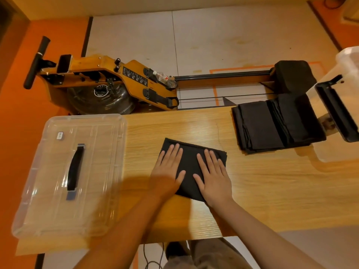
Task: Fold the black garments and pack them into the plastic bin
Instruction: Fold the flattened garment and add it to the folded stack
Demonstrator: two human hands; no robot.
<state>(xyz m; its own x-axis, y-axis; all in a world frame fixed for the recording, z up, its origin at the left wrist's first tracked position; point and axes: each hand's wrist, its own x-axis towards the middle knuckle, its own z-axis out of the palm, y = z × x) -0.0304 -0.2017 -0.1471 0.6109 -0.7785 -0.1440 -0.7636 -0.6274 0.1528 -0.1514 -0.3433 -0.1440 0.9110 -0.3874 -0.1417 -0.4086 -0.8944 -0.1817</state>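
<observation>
Head view, L hand [168, 168] & R hand [213, 178] flat on 1 folded garment [191, 165], 1 garment stack [272, 125], 1 lidded bin [58, 181]

Clear bin [349, 61] — partly off-frame, right

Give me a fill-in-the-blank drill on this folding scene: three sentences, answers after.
1. The left hand and the right hand both lie flat on a folded ____ garment.
2. The clear bin, lid on, stands to the ____ of that garment.
3. The stack of garments lies on the table to the person's ____.
Missing words: black; left; right.
</observation>
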